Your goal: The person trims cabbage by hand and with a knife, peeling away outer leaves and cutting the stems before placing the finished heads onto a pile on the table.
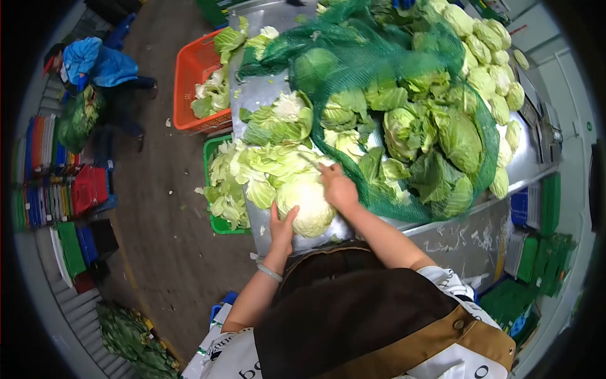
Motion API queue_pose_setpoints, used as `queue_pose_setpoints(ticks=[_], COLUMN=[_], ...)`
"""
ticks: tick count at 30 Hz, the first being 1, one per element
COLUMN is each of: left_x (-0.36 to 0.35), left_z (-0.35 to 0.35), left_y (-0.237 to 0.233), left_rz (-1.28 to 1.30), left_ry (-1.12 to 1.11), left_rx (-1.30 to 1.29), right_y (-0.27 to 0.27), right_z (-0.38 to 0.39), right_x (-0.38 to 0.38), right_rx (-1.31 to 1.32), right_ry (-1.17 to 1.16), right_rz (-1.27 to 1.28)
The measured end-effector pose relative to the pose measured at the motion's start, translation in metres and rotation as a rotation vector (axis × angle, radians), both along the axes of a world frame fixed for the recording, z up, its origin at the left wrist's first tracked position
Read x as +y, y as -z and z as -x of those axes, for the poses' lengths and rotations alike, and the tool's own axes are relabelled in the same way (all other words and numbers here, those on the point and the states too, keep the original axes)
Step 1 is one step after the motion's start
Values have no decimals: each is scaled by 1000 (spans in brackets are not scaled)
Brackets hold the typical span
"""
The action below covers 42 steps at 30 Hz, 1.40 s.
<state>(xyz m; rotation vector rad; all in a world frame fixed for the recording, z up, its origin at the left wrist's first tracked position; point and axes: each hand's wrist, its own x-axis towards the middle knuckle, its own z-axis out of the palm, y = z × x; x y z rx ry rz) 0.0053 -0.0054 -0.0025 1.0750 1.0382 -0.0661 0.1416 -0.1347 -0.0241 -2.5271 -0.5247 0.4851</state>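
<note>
A pale, trimmed cabbage rests at the near edge of the metal table. My left hand is curled round its lower left side. Just above and to the right of it is my right hand, fingers closed on a thin tool, probably a knife, whose blade lies over loose leaves. Another leafy cabbage sits beyond. To the right, a green net lies open around several untrimmed cabbages.
An orange crate and a green crate, both with leaves, stand left of the table. Pale cabbages are piled at the far right. A person in blue holds a full net bag at the upper left.
</note>
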Motion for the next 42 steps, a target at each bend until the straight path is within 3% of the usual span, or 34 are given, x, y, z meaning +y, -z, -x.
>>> queue_pose_setpoints(ticks=[2,3,4,5,7,9,12,13,15,17,19,20,24,27,29,32,36,39,42], left_x=[8,8,18,33,62,79,84,81,79,78,73,75,83,81,71,48,23,6,10], left_z=[23,29,35,43,44,31,7,-2,7,13,31,35,39,33,24,7,-12,-21,-22], left_y=[39,36,42,50,28,8,30,7,22,7,-7,-12,-11,3,-6,-28,-33,-33,-23], left_rz=[-13,-20,-164,-191,-593,-837,-589,-520,-512,-646,-710,-759,-422,-149,-25,183,261,132,199], left_ry=[42,48,196,330,603,815,810,763,720,837,833,831,744,481,303,102,20,15,78], left_rx=[-116,-40,-105,-109,-78,-153,-230,-133,-193,-91,-135,-156,-185,-72,8,23,81,178,158], right_y=[40,42,45,28,14,11,-7,-12,-23,4,20,22,-39,-52,-64,-68,-51,-26,-22], right_z=[-19,-23,-22,-20,-13,-10,5,10,12,-16,-45,-47,-39,-15,12,38,35,19,18], right_x=[-11,-17,-17,-13,-4,12,25,27,25,10,-14,-23,-21,-19,-21,-23,-21,-23,-20], right_rx=[31,23,9,55,209,251,122,83,-80,-58,-91,-85,-160,-414,-142,34,-123,-107,-42], right_ry=[39,-16,-31,-33,30,-35,-181,-218,-225,47,129,62,-109,-272,-330,-236,-242,-272,-175], right_rz=[-70,-189,-325,-274,-226,-256,-346,-388,-262,-165,-87,-71,-92,-269,-326,-270,-128,-86,-101])
